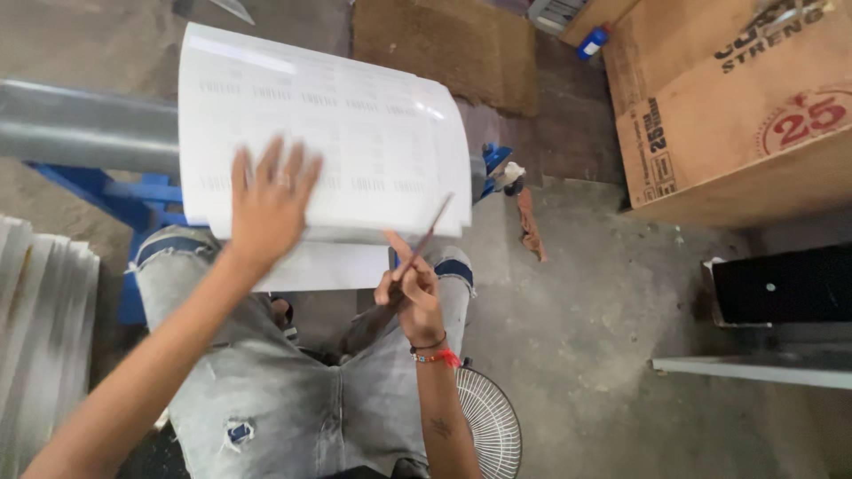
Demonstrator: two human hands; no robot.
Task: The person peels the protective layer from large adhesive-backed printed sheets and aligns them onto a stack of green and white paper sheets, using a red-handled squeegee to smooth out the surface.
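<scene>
A large white printed sheet [373,133] lies curved over a grey metal pipe [80,129] in front of me. My left hand [266,200] presses flat on the sheet's lower left part, fingers spread, a ring on one finger. My right hand [410,288] grips a thin reddish-brown pencil [430,232] whose tip points up at the sheet's lower right edge. Another white sheet [333,266] shows beneath, resting on my knees in torn grey jeans.
A blue metal stand [133,200] carries the pipe. A stack of white sheets [40,310] sits at left. Large brown wooden boxes [737,115] stand at right, a black panel [781,284] below them. A white fan grille [488,421] lies by my leg. A brown mat [444,44] lies beyond.
</scene>
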